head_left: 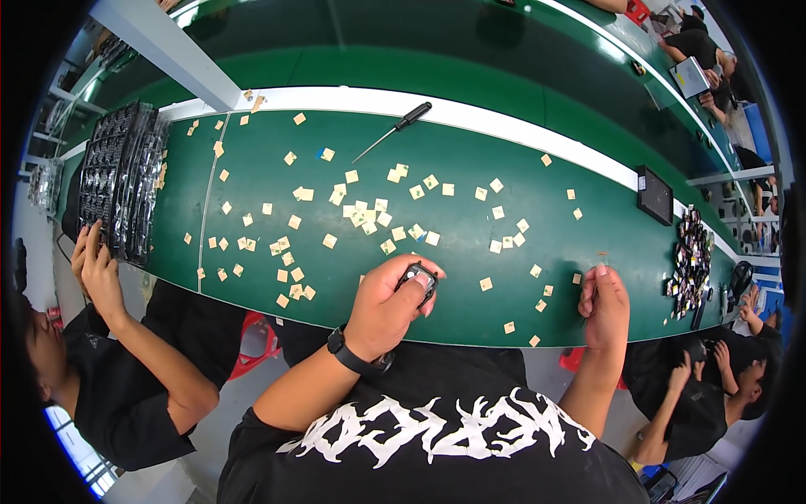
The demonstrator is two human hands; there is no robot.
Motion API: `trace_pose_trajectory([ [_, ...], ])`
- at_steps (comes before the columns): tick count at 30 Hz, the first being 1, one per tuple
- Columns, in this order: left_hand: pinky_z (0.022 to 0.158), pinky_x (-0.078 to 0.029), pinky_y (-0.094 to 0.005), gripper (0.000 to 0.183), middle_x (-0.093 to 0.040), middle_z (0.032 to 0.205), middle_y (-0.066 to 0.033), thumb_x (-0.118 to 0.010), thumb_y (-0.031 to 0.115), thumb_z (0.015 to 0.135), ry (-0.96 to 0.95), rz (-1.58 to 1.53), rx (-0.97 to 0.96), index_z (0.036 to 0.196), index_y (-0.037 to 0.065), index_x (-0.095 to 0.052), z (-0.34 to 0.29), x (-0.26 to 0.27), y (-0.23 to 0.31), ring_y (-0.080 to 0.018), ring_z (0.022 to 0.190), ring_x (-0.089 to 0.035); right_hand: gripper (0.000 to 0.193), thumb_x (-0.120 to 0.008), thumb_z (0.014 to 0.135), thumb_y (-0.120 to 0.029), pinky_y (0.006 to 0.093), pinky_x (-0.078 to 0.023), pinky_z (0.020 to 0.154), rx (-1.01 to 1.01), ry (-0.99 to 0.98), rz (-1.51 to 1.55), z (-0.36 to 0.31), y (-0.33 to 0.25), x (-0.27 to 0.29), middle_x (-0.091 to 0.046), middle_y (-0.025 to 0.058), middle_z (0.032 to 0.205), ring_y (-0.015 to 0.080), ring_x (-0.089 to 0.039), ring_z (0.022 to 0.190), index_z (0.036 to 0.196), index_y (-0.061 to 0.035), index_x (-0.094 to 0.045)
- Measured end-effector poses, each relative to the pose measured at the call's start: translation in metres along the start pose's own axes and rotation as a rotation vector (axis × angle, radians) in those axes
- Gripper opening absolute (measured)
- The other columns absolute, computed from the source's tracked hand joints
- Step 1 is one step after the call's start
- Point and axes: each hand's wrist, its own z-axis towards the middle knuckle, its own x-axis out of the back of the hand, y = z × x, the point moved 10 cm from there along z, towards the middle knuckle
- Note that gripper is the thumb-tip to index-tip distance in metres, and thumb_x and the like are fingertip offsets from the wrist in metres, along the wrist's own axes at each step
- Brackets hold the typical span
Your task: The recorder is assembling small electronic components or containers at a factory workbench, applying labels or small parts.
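My left hand point(388, 309) is closed around a small black watch case point(431, 284) with rounded corners, the thumb lying across its light-coloured face. It hovers over the near edge of the green tabletop point(453, 315). Off to the right, my right hand point(606, 309) pinches something thin, too small to make out. A tiny brownish strip point(603, 254) shows just past its fingertips. Many small tan square pieces point(359, 210) lie scattered over the table beyond and between both hands.
A black-handled screwdriver point(407, 119) lies near the table's far white edge. Stacked black trays point(122, 181) stand at left, touched by a co-worker's hand point(99, 273). A black box point(654, 196) and a heap of small dark parts point(690, 265) sit at right, near other people.
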Motion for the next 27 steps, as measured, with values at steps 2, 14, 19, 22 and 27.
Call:
trace_pose_trajectory([
  [2, 0.052, -0.033, -0.0224, 0.021, -0.058, 0.069, -0.0048, -0.047, 0.011, 0.102, 0.001, 0.057, -0.004, 0.11, 0.0, -0.062, 0.001, -0.001, -0.001, -0.0052, 0.056, -0.041, 0.03, -0.056, 0.106, -0.03, 0.0231, -0.03, 0.047, 0.018, 0.035, -0.007, 0.003, -0.004, 0.011, -0.05, -0.0026, 0.065, 0.0061, -0.04, 0.053, 0.091, -0.0056, -0.062],
  [14, 0.058, -0.046, -0.0212, 0.039, -0.066, 0.104, -0.0118, -0.048, 0.002, 0.102, 0.389, 0.147, -0.246, 0.141, 0.003, -0.043, -0.027, 0.089, 0.047, -0.0084, 0.07, -0.054, 0.071, -0.055, 0.1, -0.059, 0.0418, -0.034, 0.053, 0.449, 0.911, -1.106, 0.019, -0.084, 0.201, -0.05, 0.0119, 0.058, 0.0225, -0.044, 0.054, 0.069, 0.0043, -0.059],
  [19, 0.062, -0.048, -0.0216, 0.043, -0.068, 0.111, -0.0134, -0.049, -0.003, 0.1, 0.602, 0.365, -0.371, 0.143, -0.003, -0.042, -0.056, 0.145, 0.074, -0.0074, 0.072, -0.056, 0.064, -0.057, 0.094, -0.064, 0.0508, -0.051, 0.078, 0.291, 1.03, -1.478, 0.04, -0.104, 0.242, -0.07, 0.0225, 0.098, 0.0412, -0.066, 0.095, 0.105, -0.0013, -0.069],
  [22, 0.063, -0.05, -0.0218, 0.049, -0.072, 0.103, -0.0129, -0.052, -0.002, 0.1, 0.727, 0.448, -0.332, 0.148, -0.004, -0.043, -0.068, 0.177, 0.076, -0.0067, 0.071, -0.058, 0.069, -0.059, 0.094, -0.062, 0.0503, -0.051, 0.092, 0.251, 0.994, -1.547, 0.056, -0.099, 0.261, -0.064, 0.028, 0.118, 0.0444, -0.062, 0.11, 0.131, -0.0046, -0.064],
  [27, 0.061, -0.049, -0.0212, 0.045, -0.072, 0.104, -0.011, -0.052, -0.001, 0.099, 0.833, 0.518, -0.328, 0.144, -0.005, -0.048, -0.087, 0.208, 0.088, -0.0062, 0.069, -0.058, 0.066, -0.054, 0.097, -0.062, 0.0528, -0.049, 0.096, 0.228, 0.966, -1.527, 0.084, -0.07, 0.305, -0.055, 0.0302, 0.129, 0.0476, -0.059, 0.115, 0.14, -0.0123, -0.057],
])
